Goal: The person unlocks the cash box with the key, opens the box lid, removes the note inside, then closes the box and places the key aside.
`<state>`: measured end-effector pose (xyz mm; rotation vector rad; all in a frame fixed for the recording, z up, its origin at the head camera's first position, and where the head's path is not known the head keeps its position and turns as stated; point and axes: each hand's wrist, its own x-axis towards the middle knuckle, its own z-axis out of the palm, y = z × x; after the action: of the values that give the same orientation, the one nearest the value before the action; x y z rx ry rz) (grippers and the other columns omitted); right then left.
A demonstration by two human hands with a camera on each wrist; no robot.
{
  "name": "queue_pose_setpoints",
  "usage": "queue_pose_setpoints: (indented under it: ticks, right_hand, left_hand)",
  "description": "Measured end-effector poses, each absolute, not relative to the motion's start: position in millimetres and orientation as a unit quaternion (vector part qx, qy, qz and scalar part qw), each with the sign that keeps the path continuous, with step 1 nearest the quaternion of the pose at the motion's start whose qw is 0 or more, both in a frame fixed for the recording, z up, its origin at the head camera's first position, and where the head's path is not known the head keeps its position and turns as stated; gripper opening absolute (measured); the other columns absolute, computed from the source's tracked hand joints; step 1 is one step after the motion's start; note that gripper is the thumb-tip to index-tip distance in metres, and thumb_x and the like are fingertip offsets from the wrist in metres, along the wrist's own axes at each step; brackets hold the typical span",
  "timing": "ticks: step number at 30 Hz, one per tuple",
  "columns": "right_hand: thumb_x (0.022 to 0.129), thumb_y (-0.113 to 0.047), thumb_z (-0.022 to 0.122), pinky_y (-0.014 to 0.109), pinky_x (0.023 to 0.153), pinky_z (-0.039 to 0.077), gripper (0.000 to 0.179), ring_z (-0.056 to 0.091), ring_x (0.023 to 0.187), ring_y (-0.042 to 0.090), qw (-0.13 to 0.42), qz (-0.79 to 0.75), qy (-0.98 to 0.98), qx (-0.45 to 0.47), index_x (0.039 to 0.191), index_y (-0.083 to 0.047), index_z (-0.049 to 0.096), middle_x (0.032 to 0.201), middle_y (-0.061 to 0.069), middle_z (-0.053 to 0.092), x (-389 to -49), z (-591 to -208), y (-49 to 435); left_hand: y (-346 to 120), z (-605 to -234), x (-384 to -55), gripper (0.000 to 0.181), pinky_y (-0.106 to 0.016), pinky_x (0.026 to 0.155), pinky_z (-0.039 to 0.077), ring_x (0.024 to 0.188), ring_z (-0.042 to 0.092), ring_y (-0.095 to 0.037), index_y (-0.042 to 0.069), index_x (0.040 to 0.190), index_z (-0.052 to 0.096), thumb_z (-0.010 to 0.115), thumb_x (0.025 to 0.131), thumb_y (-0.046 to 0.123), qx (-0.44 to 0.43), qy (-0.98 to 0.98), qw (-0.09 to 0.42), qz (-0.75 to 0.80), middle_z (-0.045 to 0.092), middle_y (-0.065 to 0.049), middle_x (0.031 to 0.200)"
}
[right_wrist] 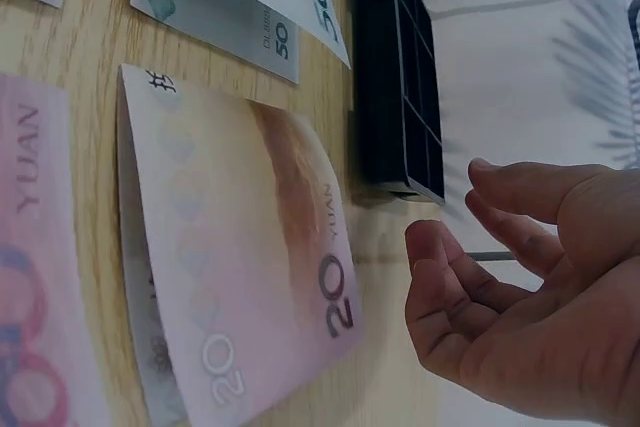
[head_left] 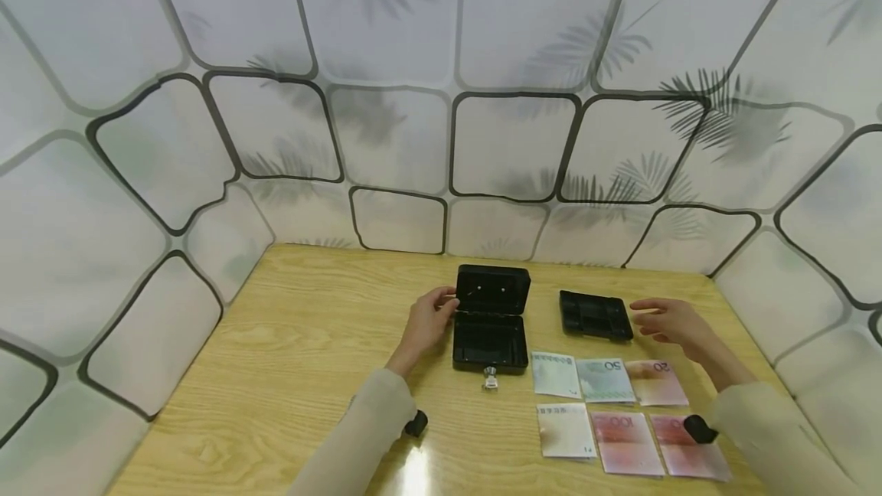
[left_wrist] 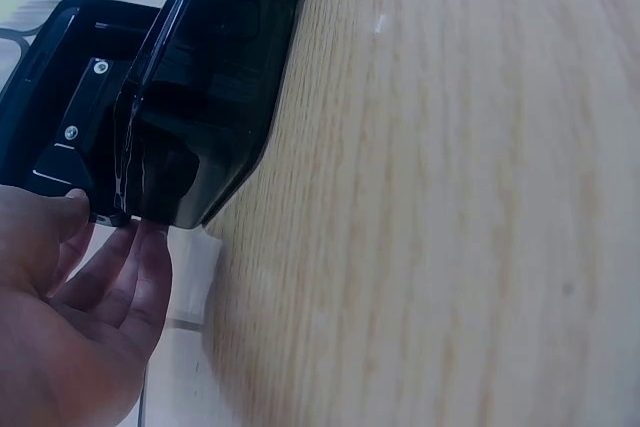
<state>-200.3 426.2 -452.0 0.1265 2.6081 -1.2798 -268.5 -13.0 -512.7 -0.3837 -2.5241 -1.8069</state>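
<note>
A black cash box (head_left: 490,358) stands on the table with its lid (head_left: 493,289) raised and a silver lock (head_left: 490,379) at the front. At its left side, my left hand (head_left: 426,321) grips the corner by the hinge; in the left wrist view the thumb lies at the lid's edge and the fingers (left_wrist: 150,282) at the box's rear corner. To the right lies a black compartment tray (head_left: 596,315), its sections bare. Just off the tray's right end is my right hand (head_left: 671,321), fingers loosely bent, holding nothing.
In front of the tray, folded banknotes lie in two rows: a green 50 (head_left: 606,380), a 20 (head_left: 658,383) and a pale note (head_left: 555,375) behind, red 100s (head_left: 625,442) and another pale note (head_left: 566,431) nearer. Patterned fabric walls (head_left: 396,136) surround the wooden table (head_left: 296,373).
</note>
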Motion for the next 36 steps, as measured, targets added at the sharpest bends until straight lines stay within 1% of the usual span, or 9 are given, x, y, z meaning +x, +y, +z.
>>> queue_pose_setpoints:
  ticks: [5,10,16,20,24,27,31,33,36]
  right_hand:
    - [0.106,-0.016,0.06,0.047,0.087,0.06,0.051,0.07,0.096,0.022,0.116,-0.446,0.887,0.029,0.14,0.019,0.047,0.117,0.025,0.07,-207.9,-459.4,420.6]
    - [0.104,-0.011,0.062,0.038,0.079,0.062,0.047,0.069,0.09,0.022,0.107,-0.447,0.887,0.027,0.137,0.02,0.049,0.118,0.028,0.067,-214.0,-465.5,414.7]
    - [0.103,-0.005,0.062,0.031,0.069,0.06,0.042,0.064,0.079,0.015,0.098,-0.444,0.89,0.025,0.134,0.02,0.052,0.122,0.034,0.063,-217.7,-472.0,412.1]
    - [0.102,-0.003,0.062,0.029,0.064,0.058,0.039,0.062,0.074,0.012,0.089,-0.44,0.894,0.022,0.132,0.02,0.054,0.117,0.03,0.066,-219.0,-475.5,411.7]
    - [0.101,-0.002,0.064,0.027,0.059,0.055,0.035,0.058,0.067,0.01,0.065,-0.43,0.9,0.012,0.127,0.02,0.058,0.104,0.021,0.071,-220.1,-480.0,411.7]
    - [0.099,-0.002,0.065,0.028,0.056,0.054,0.032,0.061,0.066,0.013,0.043,-0.405,0.913,0.0,0.123,0.019,0.061,0.105,0.03,0.07,-220.8,-483.5,411.0]
    - [0.099,-0.003,0.066,0.034,0.06,0.057,0.027,0.07,0.076,0.027,0.026,-0.351,0.936,-0.019,0.119,0.016,0.066,0.117,0.042,0.063,-221.8,-483.8,409.7]
    - [0.099,-0.003,0.066,0.036,0.062,0.058,0.025,0.07,0.079,0.03,0.022,-0.328,0.944,-0.025,0.116,0.014,0.068,0.114,0.04,0.065,-222.7,-483.8,409.5]
    - [0.098,-0.005,0.068,0.036,0.062,0.058,0.023,0.07,0.075,0.027,0.017,-0.313,0.949,-0.027,0.113,0.012,0.071,0.108,0.035,0.069,-223.7,-485.7,408.7]
  left_hand:
    - [-12.6,-511.5,-268.3,0.027,-0.036,0.084,0.062,0.099,0.071,-0.028,-0.002,0.128,0.067,0.062,0.105,0.01,-0.121,-0.807,0.006,-0.579,0.073,-0.018,0.114]
    - [-12.6,-511.3,-267.9,0.026,-0.036,0.084,0.062,0.099,0.071,-0.029,-0.002,0.127,0.067,0.062,0.104,0.01,-0.122,-0.805,0.01,-0.581,0.073,-0.018,0.114]
    - [-12.3,-510.8,-268.0,0.026,-0.035,0.083,0.062,0.099,0.071,-0.029,-0.003,0.127,0.067,0.062,0.104,0.01,-0.123,-0.803,0.009,-0.583,0.073,-0.019,0.114]
    - [-12.7,-511.1,-268.0,0.026,-0.035,0.083,0.062,0.099,0.071,-0.03,-0.003,0.127,0.067,0.063,0.104,0.009,-0.125,-0.803,0.012,-0.583,0.073,-0.019,0.114]
    - [-12.5,-511.0,-268.1,0.026,-0.036,0.083,0.062,0.099,0.071,-0.03,-0.003,0.127,0.067,0.062,0.104,0.009,-0.124,-0.803,0.013,-0.583,0.073,-0.02,0.114]
    - [-12.2,-510.2,-267.3,0.026,-0.036,0.083,0.062,0.099,0.071,-0.029,-0.003,0.127,0.067,0.062,0.104,0.01,-0.121,-0.804,0.011,-0.582,0.073,-0.019,0.114]
    - [-12.4,-509.9,-266.7,0.027,-0.036,0.083,0.062,0.099,0.071,-0.028,-0.002,0.128,0.067,0.062,0.105,0.01,-0.122,-0.805,0.008,-0.58,0.073,-0.018,0.114]
    - [-12.8,-510.4,-266.9,0.027,-0.036,0.083,0.062,0.099,0.071,-0.027,-0.002,0.128,0.067,0.062,0.105,0.01,-0.125,-0.806,0.008,-0.578,0.073,-0.018,0.114]
    - [-13.2,-510.8,-266.9,0.027,-0.036,0.084,0.061,0.1,0.07,-0.027,-0.002,0.129,0.067,0.062,0.105,0.011,-0.126,-0.807,0.007,-0.577,0.073,-0.017,0.115]
